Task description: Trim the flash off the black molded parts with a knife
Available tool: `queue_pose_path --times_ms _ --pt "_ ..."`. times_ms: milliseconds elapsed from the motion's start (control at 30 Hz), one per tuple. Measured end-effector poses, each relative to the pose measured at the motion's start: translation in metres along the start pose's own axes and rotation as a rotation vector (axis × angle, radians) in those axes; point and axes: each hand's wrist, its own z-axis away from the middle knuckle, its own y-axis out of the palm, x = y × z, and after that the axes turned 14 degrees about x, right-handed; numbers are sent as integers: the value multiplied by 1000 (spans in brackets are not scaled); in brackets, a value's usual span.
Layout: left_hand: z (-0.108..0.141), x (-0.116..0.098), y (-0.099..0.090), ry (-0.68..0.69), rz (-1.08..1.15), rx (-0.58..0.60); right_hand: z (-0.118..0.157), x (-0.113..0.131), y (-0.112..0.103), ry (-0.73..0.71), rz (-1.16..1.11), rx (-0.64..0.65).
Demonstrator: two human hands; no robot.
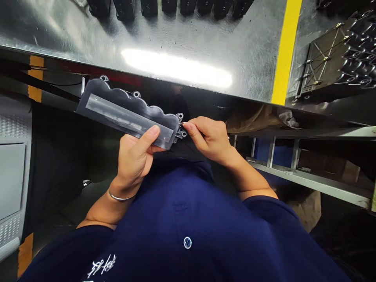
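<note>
My left hand [136, 156] holds a long black plastic part [126, 109] at its lower right edge, thumb on top. The part has a wavy upper edge, small ring-shaped lugs and a paler flat strip along its face. It tilts down to the right, held in front of the metal table. At its right end, beside the lugs, my right hand [208, 137] is closed in a pinch. A thin, light-coloured tip shows between thumb and forefinger, touching or very near the part's end; most of it is hidden by the fingers.
The metal table [249, 51] spans the top, with a yellow tape strip [286, 51]. Several black parts [125, 8] stand in a row at its back. More black parts [360, 51] are stacked at the right. A metal rack [311, 180] stands lower right, a grey panelled object [11, 176] left.
</note>
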Motion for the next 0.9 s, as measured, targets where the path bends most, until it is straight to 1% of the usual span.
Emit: queue_pose_path --times_ms 133,200,233,267,333,367,400,433,467,533,567,600,633,700,800,900 --pt "1 5 -2 18 3 1 -1 0 -2 53 -6 108" --pt "1 6 -1 17 -8 11 -2 0 -10 71 -44 197" --pt "1 6 -1 1 -12 26 -2 0 -16 54 -76 259" --pt "1 5 -1 -15 -11 47 -3 0 -23 11 -120 343" --pt "-1 3 -1 -54 2 84 -3 -1 -37 -139 -229 533" --pt "-2 1 -2 -68 11 89 -4 -1 -43 -205 -274 593" --pt "-4 -1 -3 -76 21 87 -4 -2 -48 -242 -291 607" --pt "-6 -3 -5 -76 30 80 -4 -3 -51 -242 -266 566" --pt "-7 -4 -7 -74 41 73 -4 -5 -53 -208 -197 480" --pt "-11 -7 -13 -93 62 78 -4 -8 -51 -122 20 305" --pt "-12 -9 -15 -114 73 87 -4 -10 -49 -104 128 254" --pt "-12 -10 -17 -142 82 95 -5 -10 -46 -103 217 233" --pt "-13 -11 -18 -175 86 101 -6 -10 -44 -114 283 233" --pt "-12 -13 -19 -244 80 117 -10 -7 -42 -161 363 274" --pt "-11 -14 -17 -328 69 156 -17 2 -44 -241 436 380" --pt "-10 -12 -15 -382 88 190 -22 7 -47 -301 492 472"
